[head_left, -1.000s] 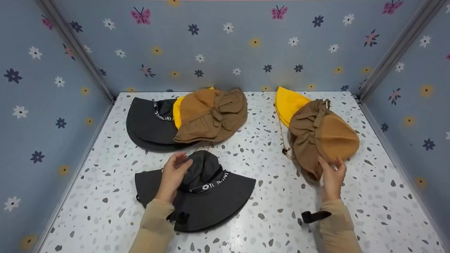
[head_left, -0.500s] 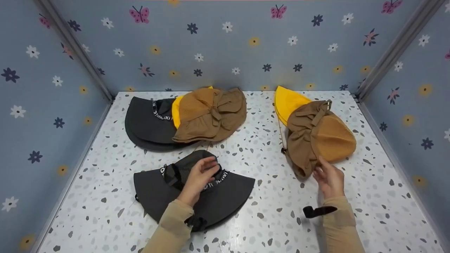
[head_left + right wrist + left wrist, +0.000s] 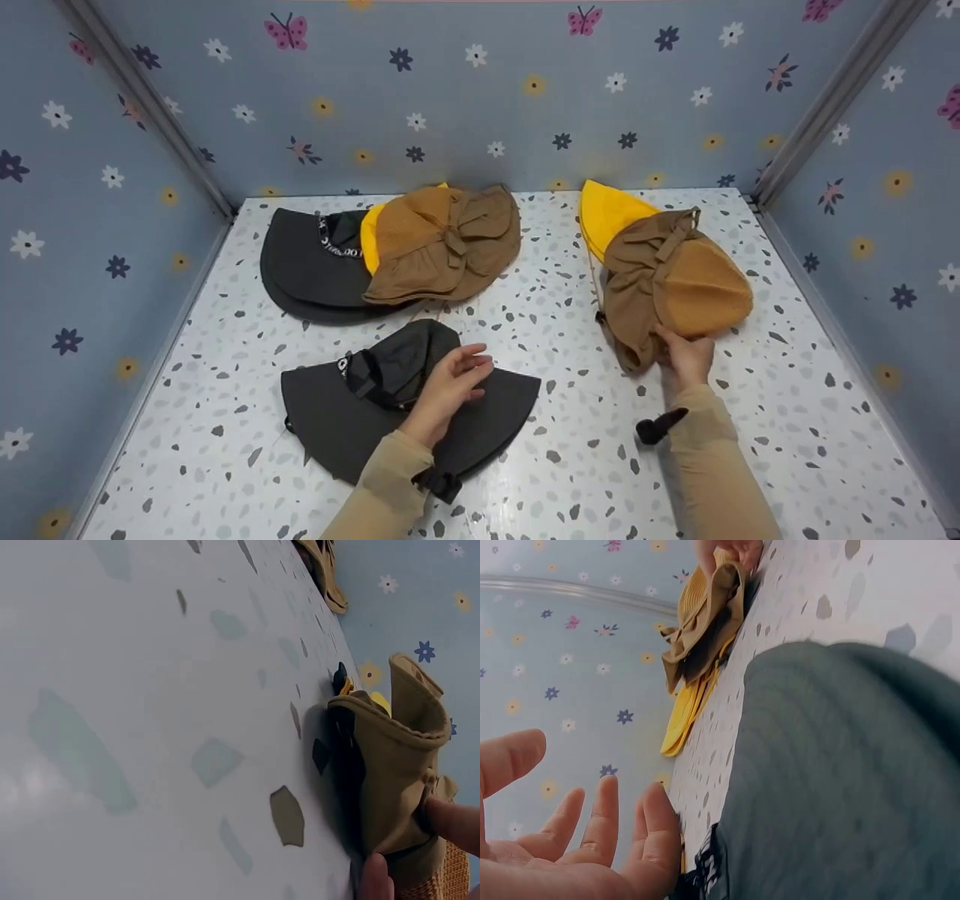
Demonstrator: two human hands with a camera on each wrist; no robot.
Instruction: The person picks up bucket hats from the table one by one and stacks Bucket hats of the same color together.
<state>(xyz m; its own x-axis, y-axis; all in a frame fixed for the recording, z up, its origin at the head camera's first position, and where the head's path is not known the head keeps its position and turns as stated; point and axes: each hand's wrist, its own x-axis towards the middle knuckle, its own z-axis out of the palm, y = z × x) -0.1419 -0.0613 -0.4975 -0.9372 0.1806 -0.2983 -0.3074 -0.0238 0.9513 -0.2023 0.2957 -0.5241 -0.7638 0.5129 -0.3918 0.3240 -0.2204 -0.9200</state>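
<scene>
At the right of the head view, my right hand pinches the near edge of a brown sun hat with a tan crown and gathered brim. The right wrist view shows thumb and finger on the hat's folded brim. That hat lies over a yellow hat, which shows only in part. My left hand is above a black wide-brimmed hat with white lettering, its fingers loosely bent and holding nothing. In the left wrist view those fingers are apart from the hat's dark brim.
At the back left, another brown-and-tan hat lies over a yellow hat and a black hat. Blue flowered walls close off the back and both sides of the speckled white table.
My left hand has moved right across the black hat's crown toward its right brim. My right hand and the brown hat have shifted slightly left.
</scene>
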